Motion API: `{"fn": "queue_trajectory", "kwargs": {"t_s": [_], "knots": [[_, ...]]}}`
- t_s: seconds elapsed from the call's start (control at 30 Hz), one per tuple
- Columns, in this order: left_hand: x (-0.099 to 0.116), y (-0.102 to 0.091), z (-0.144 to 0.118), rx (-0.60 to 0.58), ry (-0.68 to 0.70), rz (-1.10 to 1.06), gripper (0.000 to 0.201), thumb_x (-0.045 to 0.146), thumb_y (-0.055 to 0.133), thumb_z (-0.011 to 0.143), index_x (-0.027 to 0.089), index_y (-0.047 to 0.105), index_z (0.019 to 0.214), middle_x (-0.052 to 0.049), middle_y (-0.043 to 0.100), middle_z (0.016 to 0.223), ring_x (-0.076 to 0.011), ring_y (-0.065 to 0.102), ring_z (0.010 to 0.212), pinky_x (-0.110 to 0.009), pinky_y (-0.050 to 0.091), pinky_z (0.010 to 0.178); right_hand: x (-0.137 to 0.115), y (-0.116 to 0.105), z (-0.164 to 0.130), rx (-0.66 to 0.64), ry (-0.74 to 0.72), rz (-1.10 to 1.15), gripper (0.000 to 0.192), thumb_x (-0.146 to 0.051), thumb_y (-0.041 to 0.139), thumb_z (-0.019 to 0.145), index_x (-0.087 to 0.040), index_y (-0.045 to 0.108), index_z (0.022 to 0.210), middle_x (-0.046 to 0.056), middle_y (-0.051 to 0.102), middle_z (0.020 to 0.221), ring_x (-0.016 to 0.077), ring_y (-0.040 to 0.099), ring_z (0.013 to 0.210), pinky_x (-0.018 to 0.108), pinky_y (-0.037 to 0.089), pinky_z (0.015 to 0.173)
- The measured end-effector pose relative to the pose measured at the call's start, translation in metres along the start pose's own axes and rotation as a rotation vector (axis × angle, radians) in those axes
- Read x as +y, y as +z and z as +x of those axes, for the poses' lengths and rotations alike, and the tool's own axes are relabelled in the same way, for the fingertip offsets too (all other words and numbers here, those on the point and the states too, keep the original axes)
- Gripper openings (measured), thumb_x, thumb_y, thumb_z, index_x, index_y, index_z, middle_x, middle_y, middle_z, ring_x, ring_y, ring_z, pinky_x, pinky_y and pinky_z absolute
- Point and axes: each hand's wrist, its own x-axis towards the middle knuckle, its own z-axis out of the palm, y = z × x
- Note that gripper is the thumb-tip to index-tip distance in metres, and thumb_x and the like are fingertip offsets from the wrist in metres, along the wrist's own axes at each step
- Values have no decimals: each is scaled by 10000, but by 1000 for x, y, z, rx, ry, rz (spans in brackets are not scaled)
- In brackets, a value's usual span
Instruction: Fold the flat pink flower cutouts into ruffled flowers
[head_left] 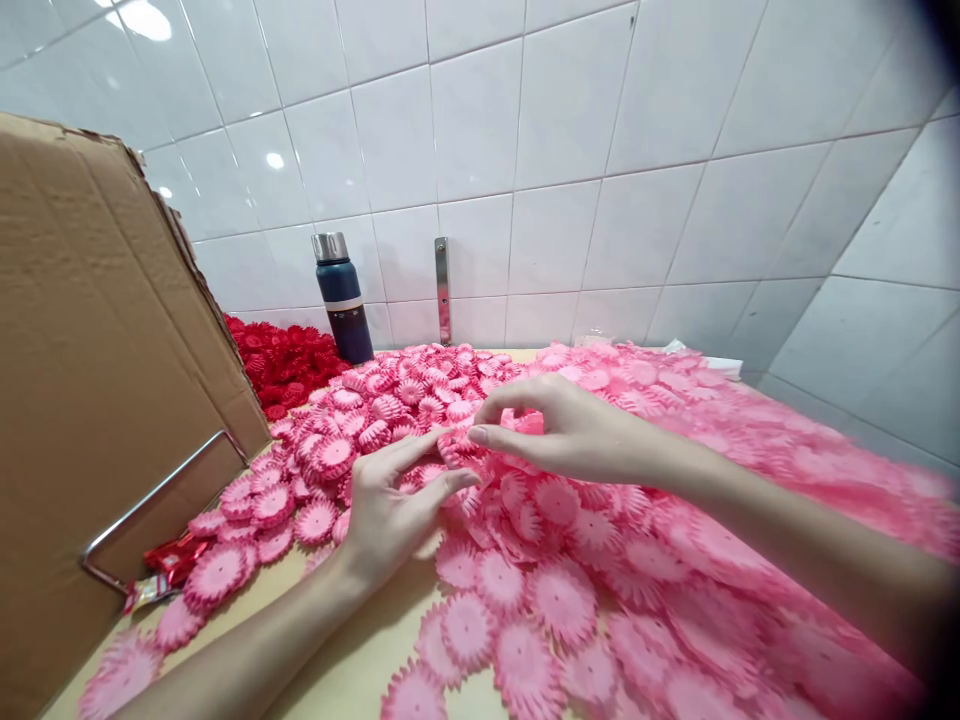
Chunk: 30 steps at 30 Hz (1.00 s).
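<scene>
Head camera view, looking down over a pale bench (352, 670) heaped with pink paper flowers (570, 560): two bare hands meet at the centre of the pile. The left hand (386, 510), coming up from 7 o'clock, lies palm-down on the flowers with its fingers (420, 450) stretched out and loose, the tips touching the small bunch of flowers between the two hands; whether it actually pinches one cannot be told. The right hand (562, 430), reaching in from 4 o'clock, has thumb and fingertips curled together and closed on a pink flower (529, 422) lifted just above the heap, directly at 1 o'clock from the left hand.

Flat, frilled flowers cover the bench from 6 o'clock out to 3 o'clock, while tighter folded rosettes (375, 420) crowd toward 11 o'clock. Beyond them, at 10 o'clock, sits a mound of red flowers (289, 360) against the white tiled wall (570, 150). A dark blue flask (343, 297) with a steel cap stands upright at 11 o'clock, just beside the red mound, and a metal strip (442, 290) is fixed to the wall at 12 o'clock. A brown cardboard box flap (97, 380) fills the 9 o'clock side, with a bent wire handle (150, 500) across it and a red foil wrapper (169, 560) lying at its foot.
</scene>
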Motion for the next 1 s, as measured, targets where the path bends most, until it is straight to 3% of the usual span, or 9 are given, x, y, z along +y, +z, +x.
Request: {"fn": "queue_trajectory", "kwargs": {"t_s": [0.47, 0.6, 0.77, 0.87, 1.0], "knots": [[3, -3, 0, -11, -163, -137, 159, 287, 731, 759, 167, 773, 855, -33, 765, 799, -202, 699, 716, -272, 586, 619, -3, 5, 0, -27, 11, -4, 282, -409, 536, 906, -199, 692, 800, 12, 708, 781, 158, 625, 726, 301, 458, 686], [1, -1, 1, -37, -180, -190, 183, 252, 742, 749, 179, 766, 915, -38, 767, 822, -210, 720, 760, -288, 608, 692, -7, 6, 0, -25, 13, 34, 221, -338, 541, 904, -200, 688, 813, 12, 708, 803, 154, 630, 740, 302, 475, 701], [-1, 3, 1, -10, -213, -295, 479, 216, 759, 725, 199, 656, 1192, -36, 757, 828, -204, 732, 730, -323, 629, 699, -8, 9, 1, 13, -4, 111, 96, -233, 581, 864, -182, 662, 858, 24, 698, 866, 150, 633, 790, 293, 506, 729], [-3, 4, -1, -5, -216, -323, 515, 204, 768, 714, 189, 644, 1213, -47, 754, 864, -193, 730, 727, -315, 634, 705, -6, 11, 2, 29, 9, 169, 67, -217, 594, 851, -170, 637, 869, 37, 690, 889, 149, 641, 797, 293, 524, 730], [-3, 4, -1, -30, -125, -316, 487, 221, 765, 726, 214, 654, 1200, -79, 725, 1093, -207, 723, 863, -303, 630, 744, -3, 13, 3, 31, 28, 249, 56, -186, 598, 841, -160, 614, 887, 50, 685, 903, 153, 656, 819, 297, 538, 744]]}}
